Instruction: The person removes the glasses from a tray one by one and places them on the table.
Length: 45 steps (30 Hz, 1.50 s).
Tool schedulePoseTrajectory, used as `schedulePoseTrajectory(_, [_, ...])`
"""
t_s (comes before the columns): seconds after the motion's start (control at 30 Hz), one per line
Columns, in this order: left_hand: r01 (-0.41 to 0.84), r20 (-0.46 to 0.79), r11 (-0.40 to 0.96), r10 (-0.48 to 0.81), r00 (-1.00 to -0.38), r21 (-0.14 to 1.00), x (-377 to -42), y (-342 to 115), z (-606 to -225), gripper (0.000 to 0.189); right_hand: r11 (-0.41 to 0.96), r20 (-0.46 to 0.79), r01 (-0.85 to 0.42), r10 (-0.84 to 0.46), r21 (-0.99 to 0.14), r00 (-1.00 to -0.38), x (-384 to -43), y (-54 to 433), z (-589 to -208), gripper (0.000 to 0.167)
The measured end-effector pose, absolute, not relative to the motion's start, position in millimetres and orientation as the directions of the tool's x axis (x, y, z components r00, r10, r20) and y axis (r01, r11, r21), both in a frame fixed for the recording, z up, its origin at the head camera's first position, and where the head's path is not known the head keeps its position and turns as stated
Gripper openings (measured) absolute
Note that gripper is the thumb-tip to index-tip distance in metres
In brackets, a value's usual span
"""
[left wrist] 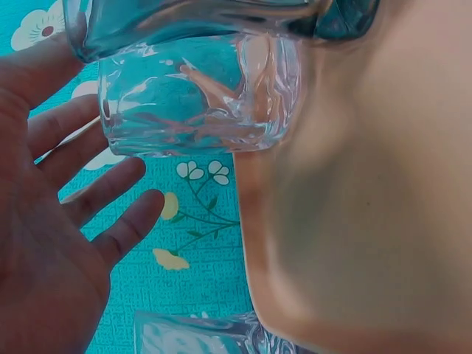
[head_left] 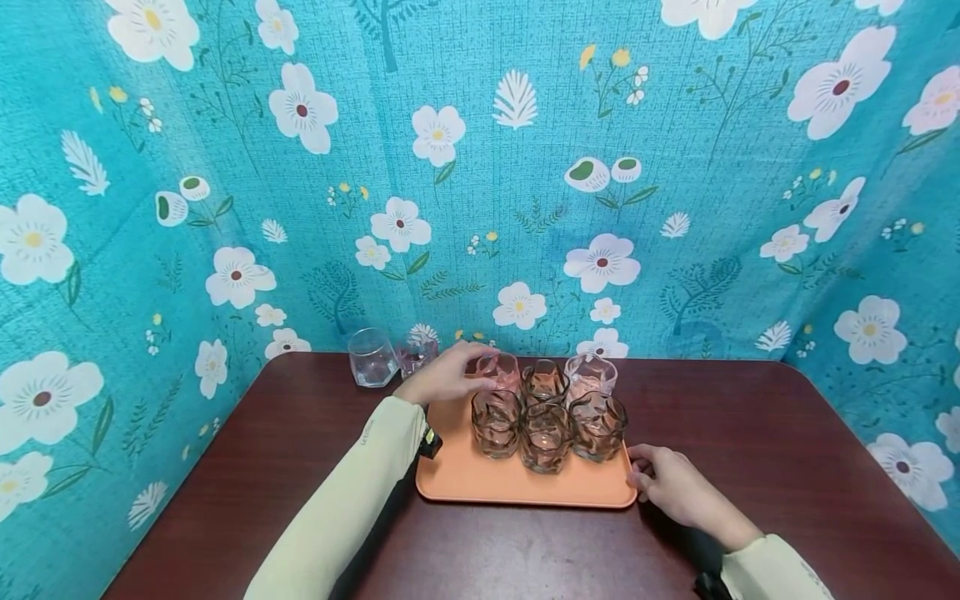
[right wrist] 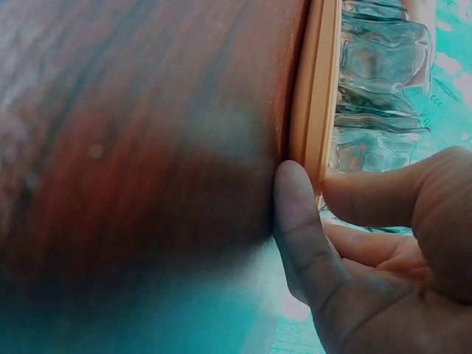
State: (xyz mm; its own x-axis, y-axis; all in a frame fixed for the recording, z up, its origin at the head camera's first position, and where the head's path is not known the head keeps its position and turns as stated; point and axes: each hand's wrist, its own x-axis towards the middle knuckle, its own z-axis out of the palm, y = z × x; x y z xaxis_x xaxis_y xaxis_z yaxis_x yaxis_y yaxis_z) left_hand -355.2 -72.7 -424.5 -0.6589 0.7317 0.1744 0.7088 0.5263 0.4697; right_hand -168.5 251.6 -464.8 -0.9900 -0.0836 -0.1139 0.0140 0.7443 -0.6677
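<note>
An orange tray [head_left: 495, 483] lies on the table with several glasses on it in two rows. Smoky brown glasses stand in front, one of them the front-left glass [head_left: 496, 425]. Behind it stands a clear glass [head_left: 501, 372], and my left hand [head_left: 447, 372] reaches across the tray's left side to it. In the left wrist view the fingers [left wrist: 122, 228] are spread loosely beside this clear glass [left wrist: 192, 103]; firm contact cannot be made out. At the tray's right front corner my right hand [head_left: 675, 483] pinches the rim between thumb and fingers, plain in the right wrist view.
Left of the tray, near the table's back edge, stand a clear tumbler [head_left: 372, 360] and a faintly pink glass [head_left: 417, 358]. The dark brown table [head_left: 300, 467] meets a blue flowered cloth [head_left: 480, 208] at the back.
</note>
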Motion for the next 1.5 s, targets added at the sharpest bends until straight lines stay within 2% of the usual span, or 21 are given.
schedulePoseTrajectory(0.37, [0.701,0.178,0.527,0.724,-0.667,0.481,-354.6,-68.5,-423.0,0.055,0.751,-0.093,-0.008,-0.092,-0.660,-0.991,-167.8,251.3,-464.2,0.033])
schedulePoseTrajectory(0.6, [0.696,0.166,0.535,0.724,-0.670,0.479,-352.5,-68.1,-421.7,0.054,0.745,-0.116,0.023,-0.074,-0.667,-0.990,-167.7,251.4,-465.1,0.033])
schedulePoseTrajectory(0.93, [0.710,0.201,0.522,0.721,-0.663,0.473,-356.1,-84.2,-424.2,0.054,0.745,-0.107,0.006,-0.087,-0.667,-0.990,-167.5,252.1,-465.0,0.034])
schedulePoseTrajectory(1.27, [0.664,0.144,0.558,0.702,-0.698,0.498,-354.2,-92.0,-420.7,0.058,0.746,-0.102,0.001,-0.090,-0.666,-0.991,-167.8,252.7,-465.0,0.033])
schedulePoseTrajectory(1.5, [0.661,0.137,0.550,0.707,-0.694,0.511,-353.5,-94.2,-417.0,0.058,0.750,-0.103,0.003,-0.086,-0.661,-0.991,-168.0,252.4,-465.0,0.034])
